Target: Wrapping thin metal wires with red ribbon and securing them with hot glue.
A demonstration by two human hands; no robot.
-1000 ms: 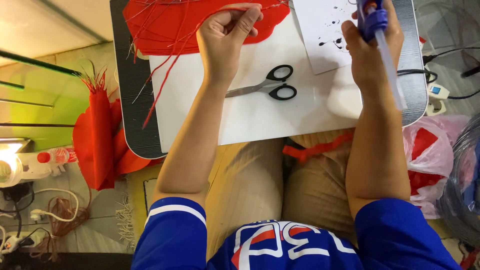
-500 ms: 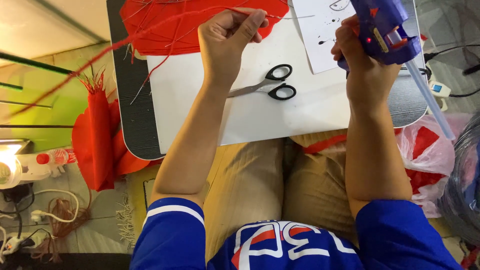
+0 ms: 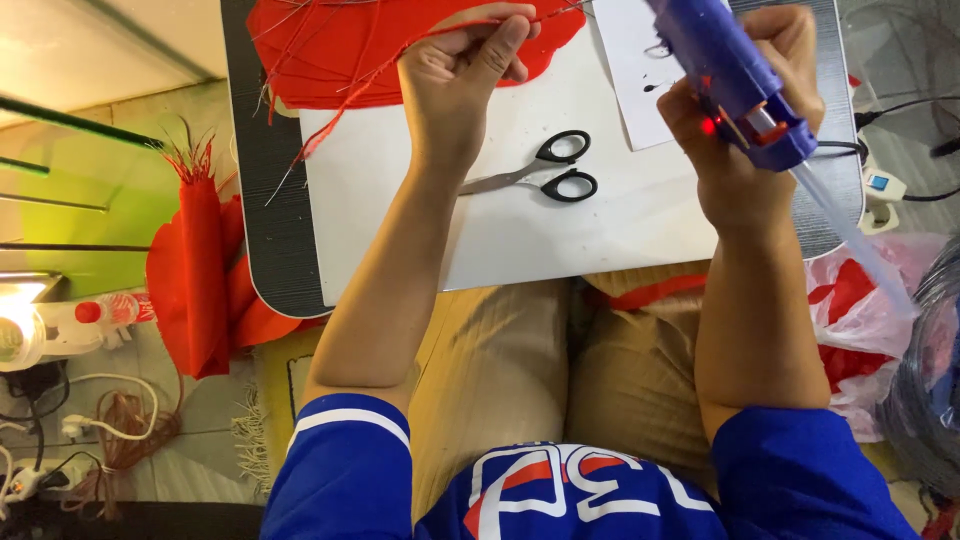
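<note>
left hand up at the far edge of the lap board, forearm stretched straight out from the blue sleeve, fingers curled shut and pinching a thin red strand between thumb and forefinger. strand running off from the pinch to the left, down across the red fabric piece lying at the top of the white sheet. right hand raised just above the board's right side, wrist cocked, fist clamped round the grip of a blue hot glue gun, small red light glowing near the trigger. clear glue stick poking out of the gun's rear, slanting down toward the right knee. nozzle end out of frame at the top, so no telling how near it sits to the strand. black-handled scissors flat on the white sheet between the two forearms, blades shut, untouched, nearer the left wrist. printed paper partly under the gun, beside the red fabric. plastic bag off to the right by the thigh, red scraps bunched inside, top gaping. more red fabric heaped on the floor at left, frayed threads sticking up, well apart from both hands.
</note>
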